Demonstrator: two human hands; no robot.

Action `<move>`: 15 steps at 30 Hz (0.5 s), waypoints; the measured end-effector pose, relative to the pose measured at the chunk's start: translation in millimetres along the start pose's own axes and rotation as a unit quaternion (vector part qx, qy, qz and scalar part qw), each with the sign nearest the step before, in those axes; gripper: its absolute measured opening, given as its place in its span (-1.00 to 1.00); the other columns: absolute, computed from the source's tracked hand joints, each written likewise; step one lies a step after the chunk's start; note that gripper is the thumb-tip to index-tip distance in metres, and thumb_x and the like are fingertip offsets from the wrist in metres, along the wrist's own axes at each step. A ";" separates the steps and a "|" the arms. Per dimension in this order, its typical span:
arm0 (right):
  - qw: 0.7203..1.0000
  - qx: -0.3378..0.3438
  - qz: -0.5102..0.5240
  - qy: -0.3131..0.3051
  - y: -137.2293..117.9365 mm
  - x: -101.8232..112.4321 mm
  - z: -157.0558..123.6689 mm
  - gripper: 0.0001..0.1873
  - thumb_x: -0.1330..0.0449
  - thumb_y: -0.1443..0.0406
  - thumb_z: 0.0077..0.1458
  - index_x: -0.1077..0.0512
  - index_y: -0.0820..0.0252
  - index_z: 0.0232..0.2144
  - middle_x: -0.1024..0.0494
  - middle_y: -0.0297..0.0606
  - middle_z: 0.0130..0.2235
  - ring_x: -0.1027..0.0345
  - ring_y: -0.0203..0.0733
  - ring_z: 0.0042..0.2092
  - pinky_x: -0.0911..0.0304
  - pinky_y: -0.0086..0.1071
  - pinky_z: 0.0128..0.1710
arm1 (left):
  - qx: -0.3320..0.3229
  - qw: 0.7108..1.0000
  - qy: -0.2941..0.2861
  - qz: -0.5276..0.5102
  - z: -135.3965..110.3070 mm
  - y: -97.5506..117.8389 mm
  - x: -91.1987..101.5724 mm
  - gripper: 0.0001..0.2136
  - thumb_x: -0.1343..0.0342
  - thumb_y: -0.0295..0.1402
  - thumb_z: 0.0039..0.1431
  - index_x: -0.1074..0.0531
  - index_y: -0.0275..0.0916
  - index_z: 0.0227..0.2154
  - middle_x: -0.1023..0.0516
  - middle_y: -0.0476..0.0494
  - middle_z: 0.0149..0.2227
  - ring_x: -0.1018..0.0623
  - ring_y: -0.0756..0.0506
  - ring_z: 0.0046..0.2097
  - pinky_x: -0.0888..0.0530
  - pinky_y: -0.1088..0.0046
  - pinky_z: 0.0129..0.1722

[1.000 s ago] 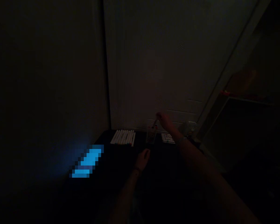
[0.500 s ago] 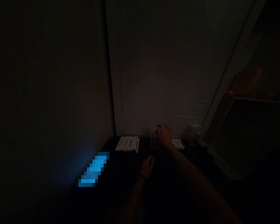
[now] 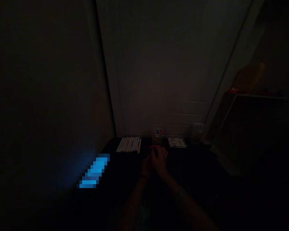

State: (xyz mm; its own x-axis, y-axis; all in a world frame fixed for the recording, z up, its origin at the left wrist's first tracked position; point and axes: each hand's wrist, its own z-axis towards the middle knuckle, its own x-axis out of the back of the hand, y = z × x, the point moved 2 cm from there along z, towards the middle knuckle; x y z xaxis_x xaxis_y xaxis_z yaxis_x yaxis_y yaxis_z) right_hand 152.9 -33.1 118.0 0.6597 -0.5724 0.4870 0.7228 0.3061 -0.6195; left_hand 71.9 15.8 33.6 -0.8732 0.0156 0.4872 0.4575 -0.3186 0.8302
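My left hand (image 3: 146, 165) and my right hand (image 3: 160, 158) meet low over the dark tabletop, the right one partly covering the left. The right fingers are bent and pinched together; the left hand looks closed as well. Anything between them is too dark to make out. Just behind the hands stands a clear container (image 3: 157, 134) with small coloured shapes in or on it. To its left, a row of several white markers (image 3: 129, 145) lies side by side, with coloured ends towards me. A flat white patterned box (image 3: 177, 143) lies on the right.
Another clear container (image 3: 197, 133) stands at the back right. A pale panel (image 3: 159, 80) rises behind the dark table. At the left, a blue glowing patch (image 3: 95, 171) is pixelated. Beyond the table's right side is a shelf unit (image 3: 233, 128) with an orange thing (image 3: 250, 75) on top.
My right hand has come away from the top of the clear container, down towards me, and joined my left hand. The view has shifted slightly.
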 end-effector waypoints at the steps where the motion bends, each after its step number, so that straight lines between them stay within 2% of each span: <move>1: 1.000 -0.019 -0.008 0.006 8.8 -2.3 -0.2 -0.73 0.12 0.30 0.08 -0.35 0.01 -0.26 -0.43 -0.33 -0.20 -0.18 -0.13 -0.11 0.03 -0.23 -0.07 | 0.002 0.999 0.026 0.019 -1.5 0.5 2.8 -0.76 0.17 -0.31 0.11 -0.37 -0.23 -0.27 -0.48 -0.14 -0.28 -0.44 -0.06 -0.28 -0.28 0.41 -0.24; 4: 0.997 -0.046 -0.058 -0.014 42.1 -7.7 -7.7 -0.71 0.14 0.32 0.07 -0.35 0.07 -0.26 -0.43 -0.27 -0.20 -0.21 -0.12 -0.15 -0.03 -0.26 -0.13 | -0.010 0.988 0.102 0.118 -6.4 3.8 9.2 -0.74 0.22 -0.32 0.14 -0.37 -0.19 -0.31 -0.47 -0.14 -0.27 -0.41 -0.09 -0.21 -0.24 0.34 -0.17; 8: 0.982 -0.048 -0.174 -0.050 77.5 -13.3 -28.4 -0.68 0.05 0.31 0.02 -0.33 0.15 -0.16 -0.38 -0.14 -0.12 -0.17 -0.06 -0.07 -0.03 -0.24 -0.09 | 0.008 0.972 0.144 0.188 -10.0 7.9 8.7 -0.76 0.21 -0.34 0.14 -0.35 -0.16 -0.25 -0.43 -0.15 -0.18 -0.34 -0.14 -0.11 -0.17 0.23 -0.10; 15: 0.966 -0.025 -0.245 -0.080 87.0 -29.3 -38.8 -0.54 0.08 0.25 0.07 -0.19 0.21 0.05 -0.23 -0.08 0.07 -0.04 -0.04 0.09 0.15 -0.14 0.08 | -0.021 0.963 0.146 0.227 -11.6 10.4 1.7 -0.71 0.12 -0.43 0.05 -0.28 -0.16 -0.14 -0.33 -0.15 -0.03 -0.22 -0.18 0.02 -0.10 0.17 -0.02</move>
State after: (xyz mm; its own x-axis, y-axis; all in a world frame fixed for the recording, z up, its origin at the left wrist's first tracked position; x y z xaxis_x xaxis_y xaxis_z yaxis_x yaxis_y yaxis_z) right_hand 188.5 -19.2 25.9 0.2672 -0.5131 0.8157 0.9483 -0.0106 -0.3172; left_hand 73.2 1.5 40.0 -0.5984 -0.3983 0.6952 0.8007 -0.2681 0.5357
